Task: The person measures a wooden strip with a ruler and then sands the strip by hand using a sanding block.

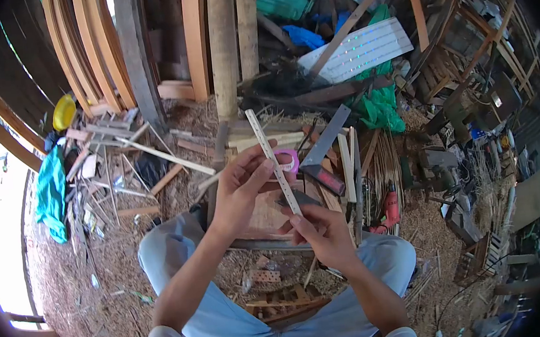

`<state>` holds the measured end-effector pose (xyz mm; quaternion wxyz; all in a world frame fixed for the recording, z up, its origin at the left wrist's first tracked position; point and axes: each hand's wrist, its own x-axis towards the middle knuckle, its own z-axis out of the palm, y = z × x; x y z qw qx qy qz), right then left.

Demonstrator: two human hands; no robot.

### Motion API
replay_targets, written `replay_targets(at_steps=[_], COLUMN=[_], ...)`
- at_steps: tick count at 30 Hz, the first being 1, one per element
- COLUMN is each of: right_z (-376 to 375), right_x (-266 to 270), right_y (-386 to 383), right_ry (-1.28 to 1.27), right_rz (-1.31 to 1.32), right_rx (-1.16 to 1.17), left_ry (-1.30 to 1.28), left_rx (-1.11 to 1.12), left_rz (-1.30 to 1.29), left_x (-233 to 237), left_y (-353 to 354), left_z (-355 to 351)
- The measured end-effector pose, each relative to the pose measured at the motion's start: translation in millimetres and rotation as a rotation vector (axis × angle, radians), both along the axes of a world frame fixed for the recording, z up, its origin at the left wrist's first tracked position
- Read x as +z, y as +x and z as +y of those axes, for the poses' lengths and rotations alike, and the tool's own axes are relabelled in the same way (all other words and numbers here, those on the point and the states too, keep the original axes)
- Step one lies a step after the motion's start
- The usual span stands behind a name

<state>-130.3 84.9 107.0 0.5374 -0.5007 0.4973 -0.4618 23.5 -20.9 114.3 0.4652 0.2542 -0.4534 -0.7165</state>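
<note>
A thin pale wooden strip with a row of small dark dots slants up in front of me, over a low wooden work surface. My left hand pinches it around the middle between thumb and fingers. Lower down, my right hand is closed on its near end. Just behind the strip is a pink round object, perhaps a roll of tape, partly hidden. A try square with a broad metal blade lies right of it, beyond my right hand.
A red power tool and thin sticks lie to the right. Wood offcuts, a teal cloth and a yellow bowl are at left. Planks stand at the back, near a white panel. Shavings cover the ground.
</note>
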Motion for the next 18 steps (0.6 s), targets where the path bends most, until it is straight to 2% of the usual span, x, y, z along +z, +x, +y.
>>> replay_targets(at_steps=[2, 5, 13, 15, 18], right_z=[-1, 0, 4, 5, 5], right_x=[-2, -4, 6, 5, 5], right_y=[2, 5, 14, 16, 16], right_ry=[0.045, 0.055, 0.043, 0.03, 0.051], right_rz=[-0.062, -0.126, -0.076, -0.068, -0.076], right_rx=[-0.023, -0.034, -0.007, -0.026, 0.003], left_ry=[0.047, -0.182, -0.115, 0.014, 0.054], left_rx=[0.005, -0.016, -0.06, -0.081, -0.069], left_rz=[0.017, -0.128, -0.124, -0.068, -0.085], left_x=[-5, -15, -10, -6, -3], left_y=[3, 4, 15, 16, 18], left_z=[3, 11, 19, 20, 20])
